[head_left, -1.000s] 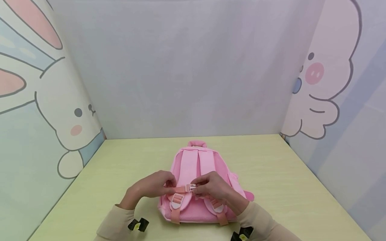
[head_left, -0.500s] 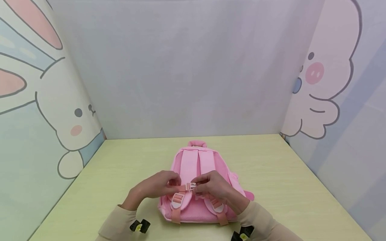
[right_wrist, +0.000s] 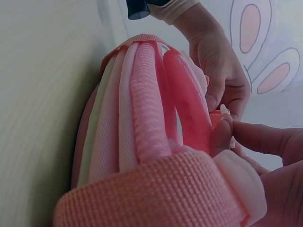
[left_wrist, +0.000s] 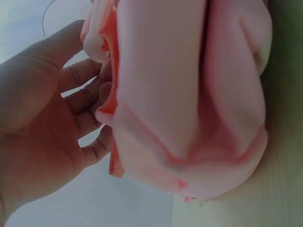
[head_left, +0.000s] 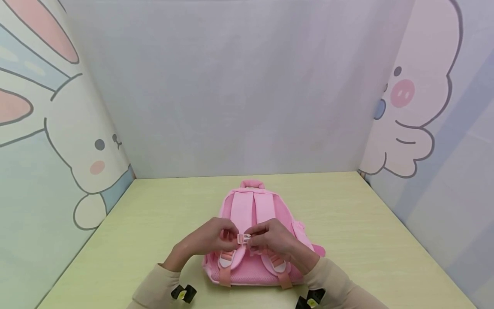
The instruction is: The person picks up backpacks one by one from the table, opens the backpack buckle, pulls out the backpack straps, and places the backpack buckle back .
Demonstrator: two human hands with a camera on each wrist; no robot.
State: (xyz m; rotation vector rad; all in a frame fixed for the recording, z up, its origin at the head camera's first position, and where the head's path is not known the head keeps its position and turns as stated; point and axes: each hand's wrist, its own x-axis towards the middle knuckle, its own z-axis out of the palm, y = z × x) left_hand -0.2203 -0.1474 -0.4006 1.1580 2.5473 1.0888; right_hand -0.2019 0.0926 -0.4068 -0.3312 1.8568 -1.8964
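Forearms angle inward, wrists bent: the right hand (head_left: 275,237) pinches a white buckle (head_left: 241,238) in its fingers; opposite, the left hand (head_left: 211,237) grips the orange strap (right_wrist: 216,118), closer to the buckle than a second ago. Beneath and beyond the fingers, the pink backpack (head_left: 242,210) lies on the desk (head_left: 173,201).

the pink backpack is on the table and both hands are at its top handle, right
Not the top handle: the head view shows the left hand and right hand at the white buckle, lower down. The pink backpack is indeed on the table.
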